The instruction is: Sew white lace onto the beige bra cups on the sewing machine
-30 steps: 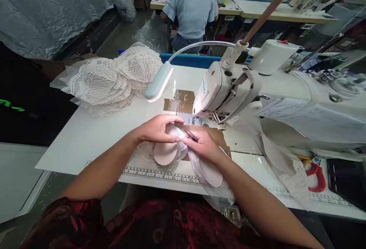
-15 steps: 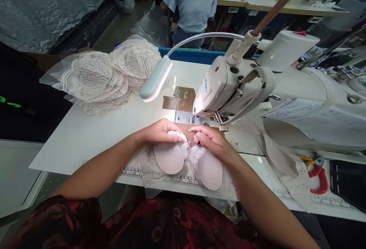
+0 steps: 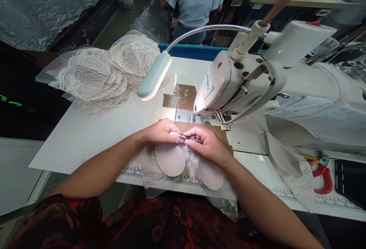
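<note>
A white lace bra point(image 3: 170, 160) with smooth moulded cups lies across the table's front edge, over a printed ruler. My left hand point(image 3: 164, 132) is closed, pinching the lace edge at the top of the left cup. My right hand point(image 3: 206, 144) is closed around a slim metal tool point(image 3: 194, 139) that looks like thread snips, its tip at the lace by my left fingertips. Just beyond both hands stands a white sewing machine point(image 3: 213, 85), its needle area lit. The right cup point(image 3: 211, 173) rests below my right wrist, partly covered.
Stacked lace bra cups point(image 3: 94, 77) sit at the back left. A lamp point(image 3: 154, 75) on a bent metal neck hangs over the table. Red-handled scissors point(image 3: 324, 180), a lace piece point(image 3: 294, 176) and a dark flat object point(image 3: 350, 182) lie right. Ahead, a person in blue point(image 3: 194, 1) sits.
My right hand has moved slightly left toward my left hand, and the slim metal tool now shows in its fingers. My left hand keeps its pinch on the lace. The view has shifted slightly.
</note>
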The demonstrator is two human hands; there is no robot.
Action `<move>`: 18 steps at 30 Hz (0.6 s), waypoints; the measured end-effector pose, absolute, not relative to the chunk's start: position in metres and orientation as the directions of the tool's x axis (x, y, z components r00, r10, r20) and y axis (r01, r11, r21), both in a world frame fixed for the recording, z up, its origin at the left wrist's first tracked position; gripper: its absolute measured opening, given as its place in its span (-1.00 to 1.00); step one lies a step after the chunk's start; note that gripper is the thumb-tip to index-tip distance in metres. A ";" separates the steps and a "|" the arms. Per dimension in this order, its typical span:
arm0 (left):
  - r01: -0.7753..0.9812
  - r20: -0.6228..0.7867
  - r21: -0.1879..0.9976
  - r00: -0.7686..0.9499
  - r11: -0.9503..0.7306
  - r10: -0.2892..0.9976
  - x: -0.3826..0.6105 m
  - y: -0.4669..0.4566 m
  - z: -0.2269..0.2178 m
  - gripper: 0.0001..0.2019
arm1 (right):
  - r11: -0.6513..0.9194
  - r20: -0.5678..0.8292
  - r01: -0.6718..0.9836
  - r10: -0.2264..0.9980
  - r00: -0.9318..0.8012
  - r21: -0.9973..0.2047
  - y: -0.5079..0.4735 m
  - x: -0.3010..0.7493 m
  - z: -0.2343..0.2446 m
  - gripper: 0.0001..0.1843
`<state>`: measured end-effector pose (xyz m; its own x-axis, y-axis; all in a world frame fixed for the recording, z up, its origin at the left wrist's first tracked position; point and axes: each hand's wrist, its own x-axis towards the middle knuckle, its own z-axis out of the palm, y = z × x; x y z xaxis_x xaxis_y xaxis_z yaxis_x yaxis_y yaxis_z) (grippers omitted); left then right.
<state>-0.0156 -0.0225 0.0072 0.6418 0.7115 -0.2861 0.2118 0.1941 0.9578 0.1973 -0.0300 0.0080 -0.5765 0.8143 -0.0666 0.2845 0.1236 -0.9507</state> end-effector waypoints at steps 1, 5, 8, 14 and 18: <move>0.220 -0.289 0.957 0.638 0.190 0.714 -0.015 -0.023 0.007 -0.66 | 0.129 -0.062 0.293 0.823 -0.565 -0.947 -0.030 0.197 0.008 -0.81; 0.222 -0.284 0.958 0.625 0.184 0.727 -0.012 -0.024 0.006 -0.71 | 0.069 -0.086 0.293 0.870 -0.485 -0.954 -0.029 0.195 0.005 -0.80; 0.224 -0.259 0.963 0.629 0.148 0.733 -0.013 -0.023 0.007 -0.72 | -0.063 -0.165 0.220 0.860 -0.484 -0.974 -0.030 0.193 0.004 -0.64; 0.447 -0.336 0.894 0.722 -0.036 0.605 -0.044 -0.018 0.025 -0.77 | 0.107 -0.193 0.463 0.809 -0.554 -0.880 -0.027 0.197 0.011 -0.78; 0.426 -0.340 0.904 0.652 0.044 0.678 -0.056 -0.020 0.034 -0.76 | 0.040 -0.227 0.338 0.667 -0.710 -0.940 -0.026 0.199 0.012 -0.73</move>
